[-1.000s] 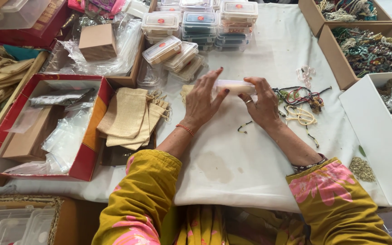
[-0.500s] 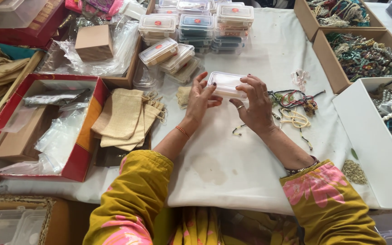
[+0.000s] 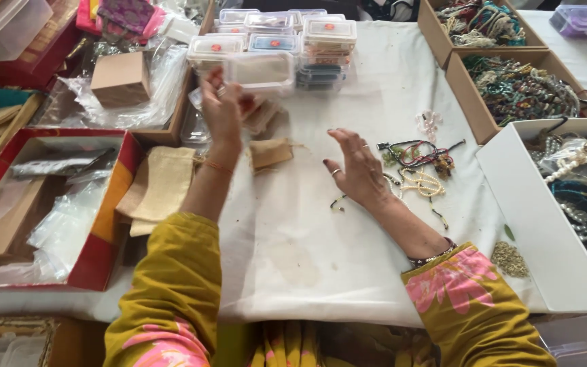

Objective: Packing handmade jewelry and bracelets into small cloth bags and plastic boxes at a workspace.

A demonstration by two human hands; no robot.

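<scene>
My left hand (image 3: 222, 109) is raised over the far left of the white cloth and grips a small clear plastic box (image 3: 261, 71) by its left end. The box hangs just in front of a stack of similar clear boxes (image 3: 321, 42). My right hand (image 3: 352, 165) hovers open, fingers spread, above the cloth and holds nothing. A small beige cloth pouch (image 3: 270, 152) lies on the cloth between my hands. Loose bead necklaces and cords (image 3: 419, 162) lie just right of my right hand.
A red tray (image 3: 107, 224) with plastic bags and beige pouches (image 3: 161, 187) sits left. Cardboard boxes of beaded jewellery (image 3: 521, 88) stand at the back right, a white box (image 3: 535, 224) of pearls at right. A small cardboard box (image 3: 122, 78) rests on plastic wrap.
My left hand has lifted the clear box away to the far left, towards the stack. My right hand has let go of it and spread open above the cloth.
</scene>
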